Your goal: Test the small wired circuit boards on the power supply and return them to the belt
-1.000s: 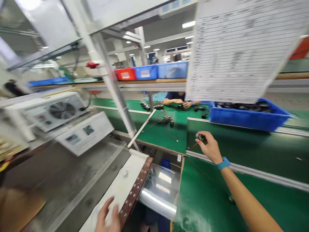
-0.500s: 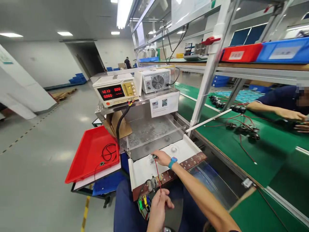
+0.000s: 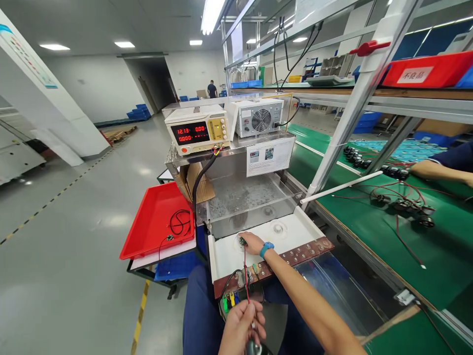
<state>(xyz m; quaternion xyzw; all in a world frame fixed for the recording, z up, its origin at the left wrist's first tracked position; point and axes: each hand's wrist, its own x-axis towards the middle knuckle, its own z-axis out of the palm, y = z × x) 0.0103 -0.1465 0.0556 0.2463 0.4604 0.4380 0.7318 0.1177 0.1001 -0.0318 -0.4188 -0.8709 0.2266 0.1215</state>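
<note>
My right hand (image 3: 253, 243), with a blue watch band on the wrist, is closed on a small round green circuit board (image 3: 242, 241) over the white tray (image 3: 225, 264). A red-and-black wire (image 3: 246, 276) runs from this board toward me. Low in front of my lap, my left hand (image 3: 242, 323) pinches the wire near its end. A pale tip, likely a connector, shows under the left fingers. Below that hand a dark rounded object (image 3: 254, 347) is partly cut off by the frame. Green and yellow clips (image 3: 229, 301) sit just left of the wire, by the tray's brown front strip (image 3: 295, 256).
A power supply (image 3: 197, 130) with red digits stands on a metal shelf behind the tray. To the left, a red bin (image 3: 155, 222) holds a coiled black wire (image 3: 180, 222). Wired motors (image 3: 406, 204) lie on the green bench at right, near a co-worker's arm (image 3: 439, 170).
The view has turned left, so the scene shifts right. My left hand has its fingers drawn closer around the wire's end. My right hand keeps the board over the tray.
</note>
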